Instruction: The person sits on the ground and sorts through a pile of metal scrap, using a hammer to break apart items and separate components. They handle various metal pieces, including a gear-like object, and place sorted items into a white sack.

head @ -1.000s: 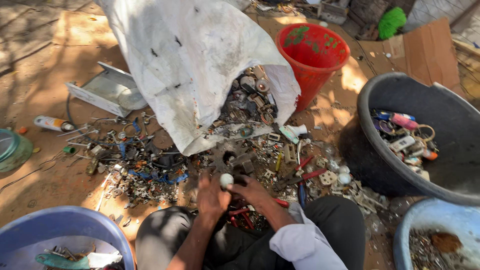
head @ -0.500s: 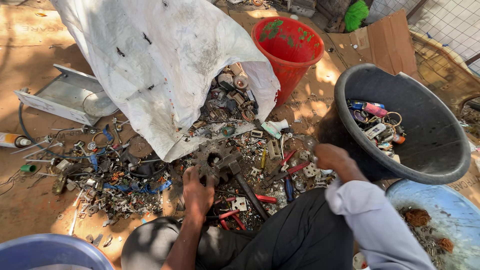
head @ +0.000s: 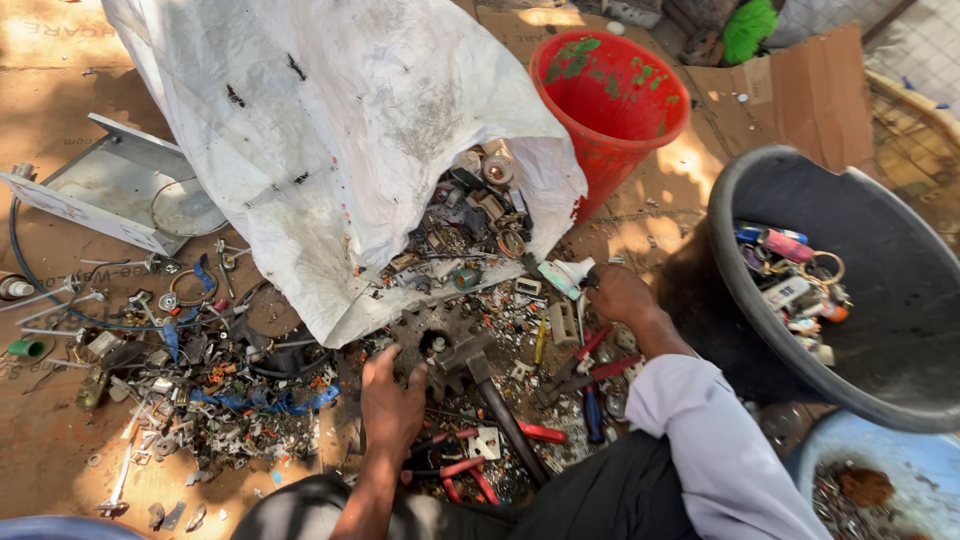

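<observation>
The left hand's [head: 392,402] fingers were laid loosely spread upon a toothed metal gear [head: 432,338] amid the scrap pile [head: 250,390], seemingly to steady it, nothing being gripped. The right hand [head: 620,293] was curled narrowly about a small white tube [head: 562,275] near the sack's [head: 330,130] mouth, wrist bent, sleeve [head: 710,450] extended toward the black tub [head: 880,320]. The red bucket [head: 610,100] was set behind.

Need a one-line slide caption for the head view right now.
Left hand on a metal gear, right hand at a small tube, scrap spilling from a white sack.
</observation>
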